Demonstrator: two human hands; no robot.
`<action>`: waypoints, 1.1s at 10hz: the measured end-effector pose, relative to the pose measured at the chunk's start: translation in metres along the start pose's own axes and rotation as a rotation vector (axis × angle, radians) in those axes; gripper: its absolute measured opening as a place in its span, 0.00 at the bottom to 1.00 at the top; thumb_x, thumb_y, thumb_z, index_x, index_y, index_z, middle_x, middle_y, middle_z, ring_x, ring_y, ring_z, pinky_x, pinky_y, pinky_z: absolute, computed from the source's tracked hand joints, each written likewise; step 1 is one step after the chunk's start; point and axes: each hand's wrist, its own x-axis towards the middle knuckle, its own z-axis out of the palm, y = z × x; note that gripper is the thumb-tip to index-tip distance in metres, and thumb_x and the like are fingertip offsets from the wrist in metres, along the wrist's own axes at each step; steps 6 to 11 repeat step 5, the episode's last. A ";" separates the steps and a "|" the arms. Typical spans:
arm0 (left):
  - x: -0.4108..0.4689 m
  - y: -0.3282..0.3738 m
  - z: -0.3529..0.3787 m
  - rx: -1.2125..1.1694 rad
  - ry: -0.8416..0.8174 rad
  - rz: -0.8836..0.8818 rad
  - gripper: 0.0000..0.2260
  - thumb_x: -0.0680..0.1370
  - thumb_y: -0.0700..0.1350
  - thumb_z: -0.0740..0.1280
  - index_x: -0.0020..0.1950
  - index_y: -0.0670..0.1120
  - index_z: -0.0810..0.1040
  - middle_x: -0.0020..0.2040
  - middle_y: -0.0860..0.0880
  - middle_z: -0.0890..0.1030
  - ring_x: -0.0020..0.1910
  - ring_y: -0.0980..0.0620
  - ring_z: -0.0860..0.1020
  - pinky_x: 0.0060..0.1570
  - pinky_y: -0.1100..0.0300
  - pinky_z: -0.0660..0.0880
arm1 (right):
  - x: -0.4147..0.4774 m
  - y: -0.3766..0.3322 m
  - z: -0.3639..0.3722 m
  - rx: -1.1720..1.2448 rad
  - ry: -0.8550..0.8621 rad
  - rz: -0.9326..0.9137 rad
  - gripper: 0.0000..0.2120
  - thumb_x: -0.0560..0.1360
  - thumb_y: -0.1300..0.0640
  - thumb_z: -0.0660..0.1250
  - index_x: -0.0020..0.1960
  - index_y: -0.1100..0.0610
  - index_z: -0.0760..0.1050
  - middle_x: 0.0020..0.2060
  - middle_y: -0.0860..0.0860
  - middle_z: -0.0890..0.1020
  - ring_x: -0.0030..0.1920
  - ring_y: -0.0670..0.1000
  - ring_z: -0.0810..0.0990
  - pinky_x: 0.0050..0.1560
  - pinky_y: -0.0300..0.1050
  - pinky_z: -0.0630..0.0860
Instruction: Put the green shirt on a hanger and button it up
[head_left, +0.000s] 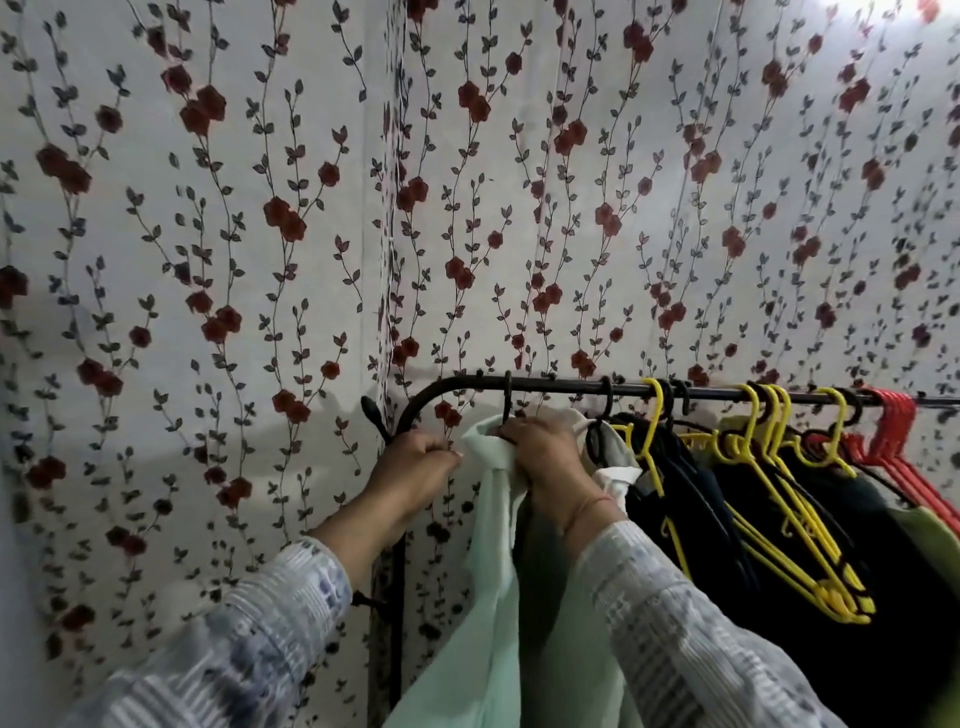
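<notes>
The pale green shirt (491, 561) hangs from a black hanger (507, 402) whose hook is over the black rail (571, 387) near its left bend. My left hand (415, 462) pinches the shirt's left shoulder edge by the collar. Just under the hook, my right hand (545, 457) is closed on the collar and the hanger's neck. Most of the hanger is hidden under the fabric and my fingers. No buttons are visible from here.
To the right, dark garments (753, 519) hang on yellow hangers (779, 499), and red hangers (893, 441) are bunched at the far right. The rack's upright post (397, 597) runs down between my arms. A flowered curtain (260, 234) is close behind.
</notes>
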 end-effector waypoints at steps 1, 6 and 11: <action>0.007 -0.009 0.002 -0.022 -0.005 0.010 0.07 0.82 0.49 0.71 0.57 0.49 0.85 0.59 0.49 0.84 0.61 0.47 0.80 0.65 0.51 0.76 | 0.002 0.000 0.000 -0.045 0.012 -0.037 0.03 0.79 0.61 0.73 0.50 0.55 0.83 0.50 0.57 0.88 0.54 0.60 0.86 0.61 0.61 0.84; -0.044 0.009 -0.005 -0.016 0.030 0.040 0.13 0.82 0.49 0.72 0.65 0.47 0.83 0.66 0.46 0.83 0.65 0.44 0.80 0.71 0.43 0.76 | -0.040 -0.012 -0.028 -0.304 0.035 -0.260 0.07 0.79 0.58 0.73 0.56 0.55 0.84 0.52 0.55 0.87 0.46 0.53 0.80 0.48 0.46 0.78; -0.044 0.009 -0.005 -0.016 0.030 0.040 0.13 0.82 0.49 0.72 0.65 0.47 0.83 0.66 0.46 0.83 0.65 0.44 0.80 0.71 0.43 0.76 | -0.040 -0.012 -0.028 -0.304 0.035 -0.260 0.07 0.79 0.58 0.73 0.56 0.55 0.84 0.52 0.55 0.87 0.46 0.53 0.80 0.48 0.46 0.78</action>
